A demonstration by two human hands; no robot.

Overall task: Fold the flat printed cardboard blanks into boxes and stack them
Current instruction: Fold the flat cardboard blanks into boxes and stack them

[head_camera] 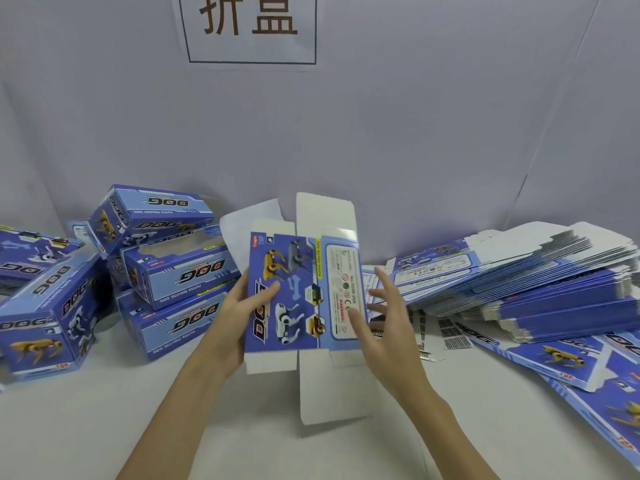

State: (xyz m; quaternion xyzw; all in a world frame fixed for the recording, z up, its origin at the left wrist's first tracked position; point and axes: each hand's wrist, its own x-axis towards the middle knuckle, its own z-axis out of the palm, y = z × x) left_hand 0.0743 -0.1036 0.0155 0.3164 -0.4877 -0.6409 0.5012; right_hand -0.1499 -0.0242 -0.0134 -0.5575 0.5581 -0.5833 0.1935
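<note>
Blank (294, 299): our left hand (239, 306) grips its left edge; our right hand (377, 317), fingers spread, seemingly just touches its right edge

Looks like a packaging workstation in a small factory or workshop: a plain white tabletop (104, 427), a grey-white backdrop with a printed paper sign (252, 27) in Chinese characters, a heap of folded blue toy-dog cardboard boxes (173, 268) and a thick stack of flat blue printed cardboard blanks (540, 282).

Plain grey-white wall (433, 133) behind a white surface (104, 427), with a framed paper sign (251, 27) taped up top.
</note>
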